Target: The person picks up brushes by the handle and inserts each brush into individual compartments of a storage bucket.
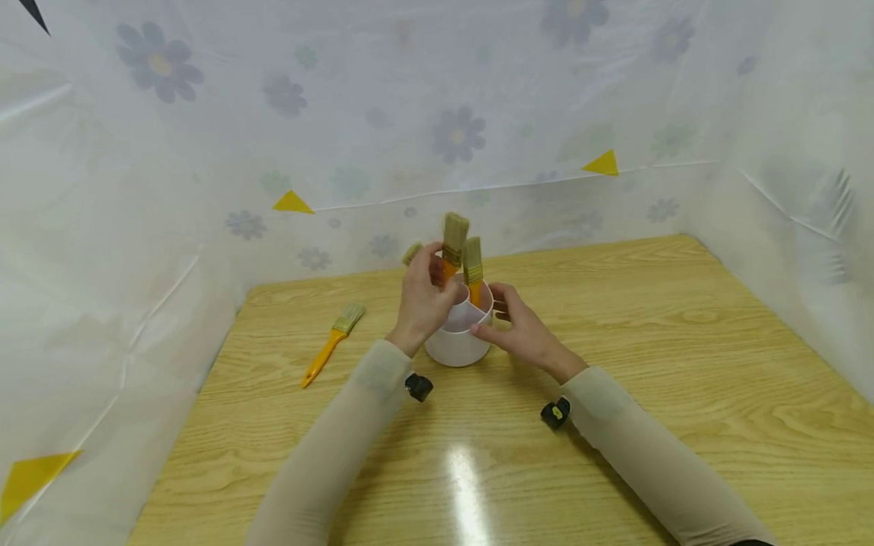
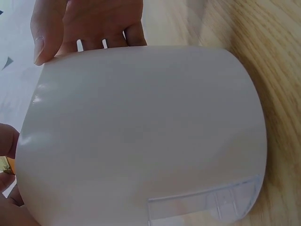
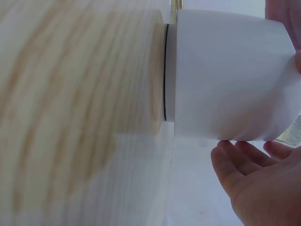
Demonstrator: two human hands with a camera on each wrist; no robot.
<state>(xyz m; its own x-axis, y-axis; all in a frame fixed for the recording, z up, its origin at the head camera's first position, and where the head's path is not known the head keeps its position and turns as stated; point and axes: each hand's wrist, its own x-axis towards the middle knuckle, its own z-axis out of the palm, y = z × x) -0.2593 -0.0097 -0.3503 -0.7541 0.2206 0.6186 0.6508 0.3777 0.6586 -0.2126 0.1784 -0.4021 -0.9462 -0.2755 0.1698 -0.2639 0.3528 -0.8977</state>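
A white round holder (image 1: 456, 349) with divided compartments stands on the table. My left hand (image 1: 425, 303) is over its left side and pinches a paintbrush (image 1: 455, 236) by its orange handle, bristles up. In the left wrist view the fingers (image 2: 8, 141) show at the holder's rim with a bit of orange between them. My right hand (image 1: 524, 330) holds the holder from the right, thumb at the rim and fingers along the outer wall. Another paintbrush (image 1: 473, 262) stands in a compartment, bristles up. Behind my left hand, bristles of one more brush (image 1: 412, 253) peek out.
A paintbrush (image 1: 333, 345) with an orange handle lies on the wood-grain table (image 1: 649, 341), left of the holder. A flowered plastic sheet (image 1: 382, 98) hangs behind the table, with yellow triangles (image 1: 293, 202) on it. A clear label pocket (image 2: 202, 202) is on the holder's wall.
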